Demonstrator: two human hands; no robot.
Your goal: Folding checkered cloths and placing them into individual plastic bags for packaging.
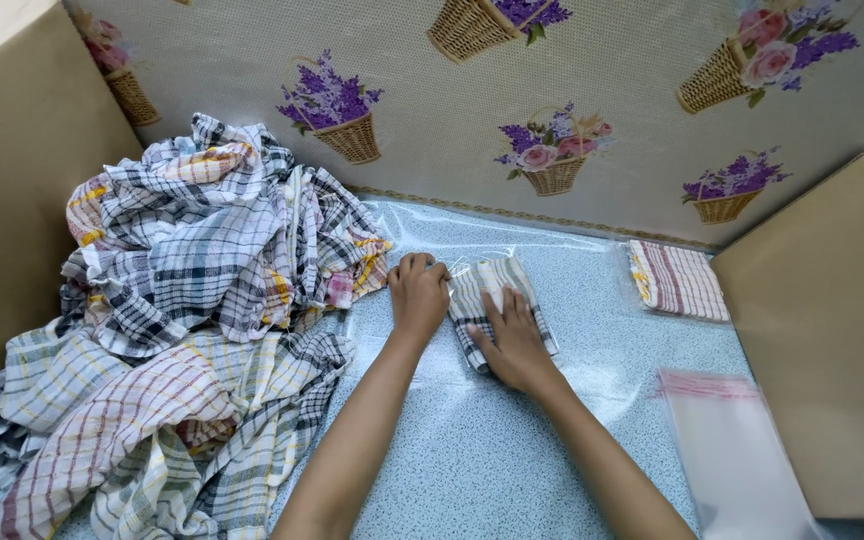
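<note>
The right hand (512, 335) lies flat, fingers spread, pressing on a folded checked cloth (497, 300) in a clear plastic bag (472, 235) on the speckled blue table (472, 450). The left hand (419, 290) is curled loosely at the cloth's left edge, fingertips at the bag's mouth, gripping nothing that can be made out. A heap of checked cloths (192, 300) lies just left, a bagged striped cloth (677, 280) and empty bags (732, 450) to the right.
</note>
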